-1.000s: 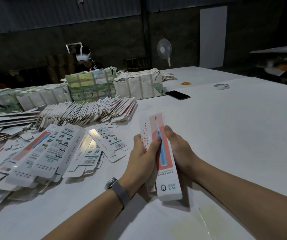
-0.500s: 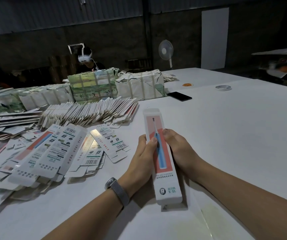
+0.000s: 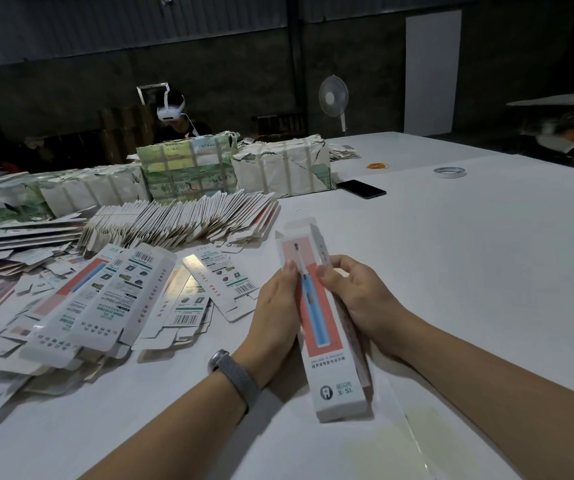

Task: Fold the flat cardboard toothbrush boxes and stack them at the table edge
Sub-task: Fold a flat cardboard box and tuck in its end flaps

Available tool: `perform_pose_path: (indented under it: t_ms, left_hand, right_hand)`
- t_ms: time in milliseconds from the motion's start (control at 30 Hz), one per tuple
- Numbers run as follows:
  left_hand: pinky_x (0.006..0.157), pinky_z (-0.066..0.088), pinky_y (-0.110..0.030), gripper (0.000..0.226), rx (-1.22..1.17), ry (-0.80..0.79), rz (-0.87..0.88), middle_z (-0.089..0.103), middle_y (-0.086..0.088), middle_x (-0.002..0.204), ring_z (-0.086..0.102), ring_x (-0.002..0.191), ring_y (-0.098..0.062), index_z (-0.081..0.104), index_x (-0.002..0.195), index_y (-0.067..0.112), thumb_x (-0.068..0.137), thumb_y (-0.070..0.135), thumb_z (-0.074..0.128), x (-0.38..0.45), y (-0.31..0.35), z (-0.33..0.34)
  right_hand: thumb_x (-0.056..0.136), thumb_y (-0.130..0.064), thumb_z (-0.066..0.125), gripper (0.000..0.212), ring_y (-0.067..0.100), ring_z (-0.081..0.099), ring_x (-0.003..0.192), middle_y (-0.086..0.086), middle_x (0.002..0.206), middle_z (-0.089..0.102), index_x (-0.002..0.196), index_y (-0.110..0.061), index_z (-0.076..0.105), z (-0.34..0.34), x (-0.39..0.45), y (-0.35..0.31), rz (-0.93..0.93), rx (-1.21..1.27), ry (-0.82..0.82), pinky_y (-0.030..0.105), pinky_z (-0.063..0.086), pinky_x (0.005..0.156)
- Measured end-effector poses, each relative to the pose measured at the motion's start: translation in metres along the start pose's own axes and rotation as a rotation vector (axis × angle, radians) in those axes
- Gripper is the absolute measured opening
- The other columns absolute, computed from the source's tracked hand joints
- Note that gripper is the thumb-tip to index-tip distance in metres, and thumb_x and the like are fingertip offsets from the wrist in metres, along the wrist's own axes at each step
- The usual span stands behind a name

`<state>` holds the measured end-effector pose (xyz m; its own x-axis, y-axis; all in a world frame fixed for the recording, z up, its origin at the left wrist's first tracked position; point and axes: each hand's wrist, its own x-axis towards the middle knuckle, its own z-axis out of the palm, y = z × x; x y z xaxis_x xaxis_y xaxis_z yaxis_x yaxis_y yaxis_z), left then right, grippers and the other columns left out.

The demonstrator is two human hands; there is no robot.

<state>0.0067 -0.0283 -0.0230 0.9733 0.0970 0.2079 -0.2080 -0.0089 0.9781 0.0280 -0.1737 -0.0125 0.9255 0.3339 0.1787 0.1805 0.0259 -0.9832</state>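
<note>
Trouble is most likely to come from the open far end of the toothbrush box (image 3: 323,320), which both hands hold lengthwise just above the white table (image 3: 469,271) at lower centre of the frame. The left hand (image 3: 275,306) wraps the box's left edge with its thumb laid on the printed face, and the right hand (image 3: 358,299) grips the right edge with its fingers curled behind and its thumb on the front, so each is clamped on the cardboard. At the top, the end flaps (image 3: 301,226) stand up unfolded, and I judge that a hard squeeze there could crease the thin walls or let the tube spring flat again; a flap tucked crooked might tear at its score line. The near end hangs past the hands unsupported and could twist if the grip shifts. To the left of the frame lies a loose spread of flat boxes (image 3: 105,299), overlapping and partly sliding over one another, close to the left forearm and its wristband (image 3: 235,375); a careless elbow could scatter them. Behind them, a leaning row of flat boxes (image 3: 181,220) fans across the middle left, with wrapped bundles (image 3: 188,168) further back. A phone (image 3: 361,188), a tape roll (image 3: 450,172) and an orange rubber band (image 3: 378,165) sit well apart at upper right, out of the way. Another person (image 3: 174,116) in a headset sits beyond the bundles. No finished stack shows at the table edge, and the open table to the right seems unobstructed for starting one.
</note>
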Motion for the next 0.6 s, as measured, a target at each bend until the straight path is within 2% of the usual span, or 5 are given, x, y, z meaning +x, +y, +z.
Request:
perform_pose_path:
  t_ms: [100,233,367,500,600]
  left_hand:
    - [0.065,0.06,-0.027,0.039,0.032,-0.047,-0.001,0.077,-0.004,0.08,0.077,0.072,-0.023,0.064,0.106,0.023,0.106,0.047,0.034,-0.002,0.002,-0.001]
    - [0.067,0.06,-0.025,0.039,0.049,-0.079,0.013,0.075,-0.001,0.076,0.075,0.07,-0.019,0.063,0.11,0.016,0.106,0.043,0.035,-0.004,0.007,0.001]
    - [0.066,0.058,-0.022,0.033,0.051,-0.128,0.005,0.075,0.003,0.077,0.075,0.071,-0.015,0.06,0.114,0.016,0.105,0.04,0.04,-0.007,0.011,0.003]
    - [0.064,0.058,-0.021,0.031,0.053,-0.174,0.011,0.077,0.008,0.086,0.076,0.077,-0.016,0.049,0.132,0.025,0.105,0.039,0.045,-0.01,0.014,0.005]
    - [0.063,0.058,-0.021,0.035,0.012,-0.177,0.013,0.078,0.009,0.087,0.076,0.075,-0.016,0.035,0.139,0.035,0.105,0.038,0.045,-0.011,0.014,0.004]
  right_hand:
    - [0.091,-0.047,0.058,0.03,0.024,0.076,0.075,0.0,0.087,0.077,0.112,-0.026,0.053,-0.001,0.0,-0.001,-0.018,-0.049,0.028,0.035,0.063,0.068]
    - [0.083,-0.055,0.057,0.045,0.024,0.076,0.078,-0.001,0.089,0.076,0.119,-0.028,0.052,0.002,-0.002,-0.001,-0.048,-0.044,0.049,0.037,0.064,0.073]
    - [0.098,-0.031,0.062,0.047,0.021,0.075,0.083,-0.002,0.103,0.074,0.139,-0.033,0.04,0.002,0.001,-0.002,-0.093,-0.004,0.098,0.028,0.061,0.068]
    - [0.082,-0.034,0.052,0.048,0.02,0.075,0.078,-0.013,0.093,0.074,0.126,-0.048,0.043,0.001,0.001,-0.007,-0.113,0.007,0.082,0.022,0.057,0.06]
    - [0.081,-0.034,0.048,0.042,0.019,0.075,0.081,-0.013,0.104,0.071,0.119,-0.051,0.045,0.003,-0.001,-0.006,-0.134,0.004,0.056,0.023,0.057,0.062]
